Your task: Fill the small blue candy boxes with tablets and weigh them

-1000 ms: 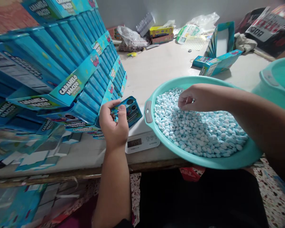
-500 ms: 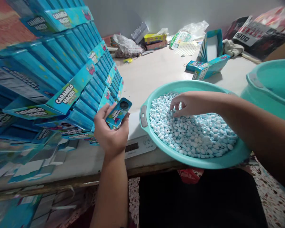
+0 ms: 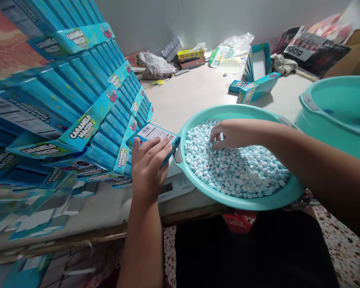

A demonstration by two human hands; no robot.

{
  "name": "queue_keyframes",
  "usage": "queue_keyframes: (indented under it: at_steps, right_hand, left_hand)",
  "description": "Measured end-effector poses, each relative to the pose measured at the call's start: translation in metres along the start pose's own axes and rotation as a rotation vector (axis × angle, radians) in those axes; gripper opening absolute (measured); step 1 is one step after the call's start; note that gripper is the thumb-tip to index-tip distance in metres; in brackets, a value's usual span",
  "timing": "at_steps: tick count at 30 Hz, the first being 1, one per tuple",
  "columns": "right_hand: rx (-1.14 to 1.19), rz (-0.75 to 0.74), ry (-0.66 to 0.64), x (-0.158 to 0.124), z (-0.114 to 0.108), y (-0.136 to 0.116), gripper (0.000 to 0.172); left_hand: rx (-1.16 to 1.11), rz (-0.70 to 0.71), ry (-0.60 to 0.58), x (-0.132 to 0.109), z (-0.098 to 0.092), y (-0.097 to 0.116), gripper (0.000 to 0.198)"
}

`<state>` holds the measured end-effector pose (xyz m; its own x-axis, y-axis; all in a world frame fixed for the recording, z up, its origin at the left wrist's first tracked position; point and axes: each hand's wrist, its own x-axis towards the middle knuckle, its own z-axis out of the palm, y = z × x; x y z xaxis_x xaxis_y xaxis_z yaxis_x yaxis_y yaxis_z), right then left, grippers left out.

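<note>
My left hand [image 3: 150,164] is closed around a small blue candy box [image 3: 157,134]. A white label with a barcode faces up, and the box's right end is close to the tub handle. My right hand [image 3: 227,132] reaches into a turquoise plastic tub [image 3: 209,196]. Its fingers are curled down, with the tips among pale blue and white candies [image 3: 233,176]; whatever lies between the fingertips is hidden. Below the left hand, a white digital scale [image 3: 180,188] shows partly, its left portion covered by the hand and wrist.
Tall stacks of blue display boxes [image 3: 80,128] full of candy boxes rise at the left. A second turquoise tub [image 3: 335,124] stands right. Behind are loose blue boxes [image 3: 257,88], a plastic bag [image 3: 158,66] and a black package [image 3: 317,52]. The table edge [image 3: 108,232] runs along the front.
My left hand has turned over, so the candy box now shows its barcode label instead of its round opening. The right hand stays among the candies. The view has shifted slightly.
</note>
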<state>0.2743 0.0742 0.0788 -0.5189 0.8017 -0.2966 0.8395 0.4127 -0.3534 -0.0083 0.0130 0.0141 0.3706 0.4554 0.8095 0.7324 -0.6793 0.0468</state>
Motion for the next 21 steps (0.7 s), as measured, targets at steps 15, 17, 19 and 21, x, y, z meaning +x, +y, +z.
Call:
queue_keyframes:
  at_steps: [15, 17, 19, 21]
  right_hand:
    - [-0.005, 0.019, -0.034, 0.0041, 0.0014, 0.0061, 0.038]
    - [-0.001, 0.019, -0.027, 0.0024, 0.0009, 0.0048, 0.038]
    - [0.003, 0.011, -0.016, 0.0005, 0.0002, 0.0032, 0.038]
    - [0.003, 0.003, -0.013, -0.0009, -0.0004, 0.0022, 0.038]
  left_hand:
    - [-0.277, -0.777, 0.171, -0.0016, 0.0038, 0.0024, 0.064]
    - [-0.339, -0.888, 0.095, 0.0008, 0.0015, 0.0036, 0.057]
    - [-0.366, -0.931, 0.153, 0.0033, -0.0003, 0.0049, 0.049]
    - [-0.404, -0.948, 0.232, 0.0048, -0.0011, 0.0058, 0.047]
